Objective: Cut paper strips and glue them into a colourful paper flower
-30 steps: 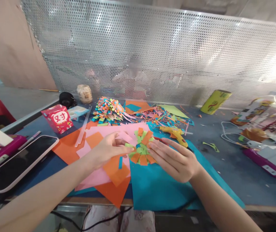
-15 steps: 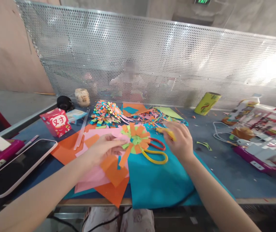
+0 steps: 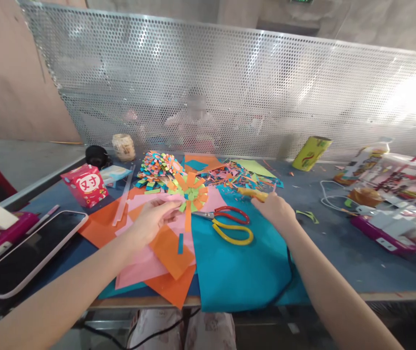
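My left hand [image 3: 153,218] pinches the edge of a paper flower [image 3: 192,194] with orange and light green strips, held above the sheets. One orange strip hangs down from it. In my right hand [image 3: 276,210] is a yellow hot glue gun [image 3: 249,193], its nozzle pointing left toward the flower but apart from it. A black cord [image 3: 288,277] runs down below that hand. Scissors [image 3: 231,233] with one red and one yellow handle lie between my hands on a blue paper sheet [image 3: 237,277]. A small blue strip [image 3: 180,244] rests on orange paper [image 3: 173,253].
Behind the flower sit a finished-looking pile of multicoloured paper flowers [image 3: 158,170] and loose paper scraps [image 3: 233,174]. A phone [image 3: 32,253], a red packet [image 3: 85,184] and a jar [image 3: 123,147] stand left. Power strips [image 3: 383,236], a green tube [image 3: 310,153] and a perforated metal screen [image 3: 229,87] bound the table.
The flower has moved slightly left and away from me in my left hand. My right hand has turned a little and lowered, still holding the glue gun.
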Action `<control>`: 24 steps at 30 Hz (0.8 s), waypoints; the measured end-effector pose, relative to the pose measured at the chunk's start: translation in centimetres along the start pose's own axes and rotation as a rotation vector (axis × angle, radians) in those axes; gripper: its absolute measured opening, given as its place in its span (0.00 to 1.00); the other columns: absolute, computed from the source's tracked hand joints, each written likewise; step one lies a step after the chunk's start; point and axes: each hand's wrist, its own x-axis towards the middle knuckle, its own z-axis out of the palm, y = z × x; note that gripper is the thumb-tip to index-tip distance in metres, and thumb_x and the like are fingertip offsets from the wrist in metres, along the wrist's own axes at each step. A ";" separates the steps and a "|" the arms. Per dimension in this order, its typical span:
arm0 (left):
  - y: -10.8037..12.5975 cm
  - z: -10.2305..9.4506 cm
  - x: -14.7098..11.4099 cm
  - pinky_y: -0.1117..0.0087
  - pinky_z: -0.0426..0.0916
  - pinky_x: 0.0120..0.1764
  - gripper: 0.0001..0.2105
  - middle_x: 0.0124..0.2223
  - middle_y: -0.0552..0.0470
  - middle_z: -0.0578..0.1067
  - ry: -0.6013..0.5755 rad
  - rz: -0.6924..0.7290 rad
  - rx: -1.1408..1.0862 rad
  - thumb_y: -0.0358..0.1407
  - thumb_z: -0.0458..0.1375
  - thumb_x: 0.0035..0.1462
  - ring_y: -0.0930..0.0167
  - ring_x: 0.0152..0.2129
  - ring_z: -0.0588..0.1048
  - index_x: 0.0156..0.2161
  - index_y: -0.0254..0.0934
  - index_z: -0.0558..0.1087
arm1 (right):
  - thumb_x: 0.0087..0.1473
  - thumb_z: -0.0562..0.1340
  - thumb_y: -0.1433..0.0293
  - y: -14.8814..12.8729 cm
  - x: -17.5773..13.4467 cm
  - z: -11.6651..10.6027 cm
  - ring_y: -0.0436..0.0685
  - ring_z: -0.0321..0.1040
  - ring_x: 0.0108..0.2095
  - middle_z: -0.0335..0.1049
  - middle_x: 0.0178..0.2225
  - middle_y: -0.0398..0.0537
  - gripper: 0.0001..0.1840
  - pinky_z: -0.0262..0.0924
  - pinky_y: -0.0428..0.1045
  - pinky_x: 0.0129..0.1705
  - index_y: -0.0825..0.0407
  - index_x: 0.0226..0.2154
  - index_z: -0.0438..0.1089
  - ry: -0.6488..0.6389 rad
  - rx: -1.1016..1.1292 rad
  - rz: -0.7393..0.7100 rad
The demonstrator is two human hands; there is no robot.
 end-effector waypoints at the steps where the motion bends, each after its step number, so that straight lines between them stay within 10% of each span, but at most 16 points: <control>1: 0.0 0.1 0.0 0.74 0.68 0.30 0.10 0.28 0.52 0.78 0.000 0.002 -0.004 0.35 0.70 0.33 0.74 0.25 0.75 0.26 0.36 0.77 | 0.50 0.54 0.54 0.2 0.1 -0.1 0.68 0.70 0.42 0.70 0.40 0.64 0.29 0.62 0.55 0.38 0.60 0.46 0.63 0.042 0.038 0.004; 5: -0.1 0.3 0.2 0.72 0.69 0.31 0.10 0.27 0.52 0.77 0.058 -0.008 -0.005 0.33 0.69 0.31 0.73 0.25 0.74 0.24 0.35 0.76 | 0.48 0.56 0.55 0.7 0.0 0.2 0.65 0.69 0.39 0.69 0.38 0.61 0.26 0.63 0.55 0.36 0.58 0.43 0.62 0.328 0.233 -0.168; 14: 0.3 0.5 -0.1 0.69 0.68 0.32 0.13 0.27 0.51 0.77 0.128 -0.040 0.020 0.35 0.71 0.27 0.71 0.25 0.74 0.23 0.35 0.75 | 0.51 0.61 0.69 -1.9 -4.6 1.4 0.61 0.65 0.43 0.64 0.40 0.57 0.23 0.68 0.55 0.40 0.54 0.48 0.55 0.974 0.321 -1.115; 24: -0.1 0.6 -0.1 0.70 0.66 0.33 0.14 0.27 0.50 0.75 0.117 -0.019 0.074 0.38 0.70 0.29 0.72 0.26 0.73 0.25 0.34 0.75 | 0.54 0.59 0.71 -2.4 -5.8 0.9 0.58 0.68 0.37 0.65 0.39 0.58 0.18 0.69 0.50 0.34 0.56 0.48 0.59 1.165 0.053 -1.175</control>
